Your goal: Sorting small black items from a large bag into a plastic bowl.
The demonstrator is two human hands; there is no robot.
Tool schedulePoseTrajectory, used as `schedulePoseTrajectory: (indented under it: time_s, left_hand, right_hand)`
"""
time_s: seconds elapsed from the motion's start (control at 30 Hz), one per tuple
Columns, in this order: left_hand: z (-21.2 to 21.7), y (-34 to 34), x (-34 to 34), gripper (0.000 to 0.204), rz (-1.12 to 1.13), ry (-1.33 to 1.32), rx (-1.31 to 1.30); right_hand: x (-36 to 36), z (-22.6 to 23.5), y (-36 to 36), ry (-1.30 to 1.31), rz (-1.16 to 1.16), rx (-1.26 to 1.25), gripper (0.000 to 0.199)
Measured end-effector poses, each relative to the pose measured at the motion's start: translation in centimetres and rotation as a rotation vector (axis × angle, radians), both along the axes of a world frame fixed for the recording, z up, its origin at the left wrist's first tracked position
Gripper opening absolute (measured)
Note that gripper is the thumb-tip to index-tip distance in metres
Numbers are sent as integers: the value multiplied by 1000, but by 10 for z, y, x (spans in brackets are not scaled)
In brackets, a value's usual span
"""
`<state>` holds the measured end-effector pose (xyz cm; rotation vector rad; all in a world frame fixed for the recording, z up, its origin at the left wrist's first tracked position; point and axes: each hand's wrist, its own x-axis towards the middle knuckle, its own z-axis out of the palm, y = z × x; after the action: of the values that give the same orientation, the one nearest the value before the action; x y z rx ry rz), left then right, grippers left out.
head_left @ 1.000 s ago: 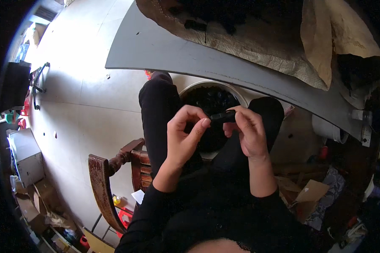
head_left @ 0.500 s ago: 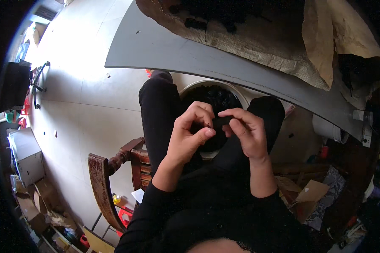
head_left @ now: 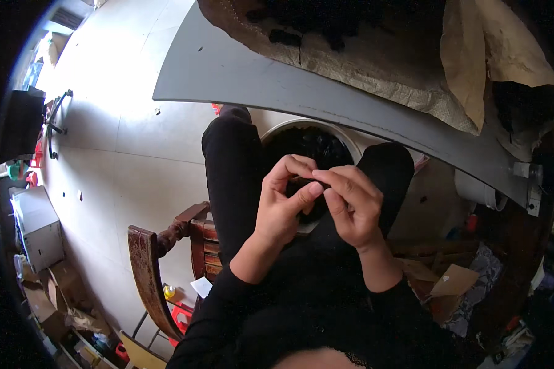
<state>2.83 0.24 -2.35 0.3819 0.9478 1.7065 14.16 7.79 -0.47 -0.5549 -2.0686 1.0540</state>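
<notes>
Over my lap, my left hand (head_left: pixel 284 198) and my right hand (head_left: pixel 354 206) meet at the fingertips. Thumb and fingers of each are pinched together around a small black piece (head_left: pixel 324 184). Only a sliver of it shows; its kind cannot be made out against the dark background. Between my knees stands a round pale bucket (head_left: pixel 349 139), partly below my hands. Black, glossy pieces (head_left: pixel 317 142) lie inside it.
A grey tabletop (head_left: pixel 228 74) juts across above the bucket, bearing a stained woven sack (head_left: pixel 375 80) with black material on it. The wooden chair's armrest (head_left: pixel 144 264) is at my left. Cardboard pieces (head_left: pixel 454 280) lie low on the right; boxes (head_left: pixel 40 227) line the far left.
My hands have drawn closer together, the left moving right and the right turning inward. The black piece, plainer between them before, is now mostly covered by fingers.
</notes>
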Motion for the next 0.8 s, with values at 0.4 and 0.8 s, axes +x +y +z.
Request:
schedulePoseTrajectory:
  time_s: [0.4, 0.8]
  left_hand:
    - [-15, 0, -16, 12, 75, -147, -29]
    - [-5, -9, -24, 19, 52, -200, 19]
  right_hand:
    - [-31, 13, 69, -130, -51, 218, 15]
    - [-85, -8, 198, -216, -293, 672, 27]
